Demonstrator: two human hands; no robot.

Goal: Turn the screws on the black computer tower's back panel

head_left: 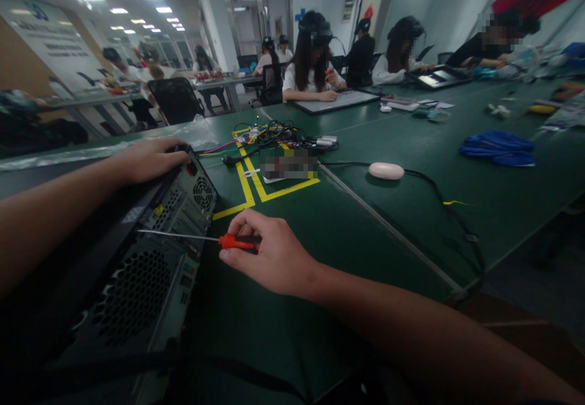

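The right hand has its fingers pinched on the screwdriver, tip at the case back edge. The left hand has its fingers curled over the top edge. Bare desk lies beside.

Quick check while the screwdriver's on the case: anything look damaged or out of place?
No damage shows. The case lies on its side, and a tangle of cables sprawls over the yellow tape lines behind it. One black cable trails off the table edge.

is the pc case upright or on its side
On its side: the computer case lies with its rear panel lengthwise along the table; left hand rests on top.
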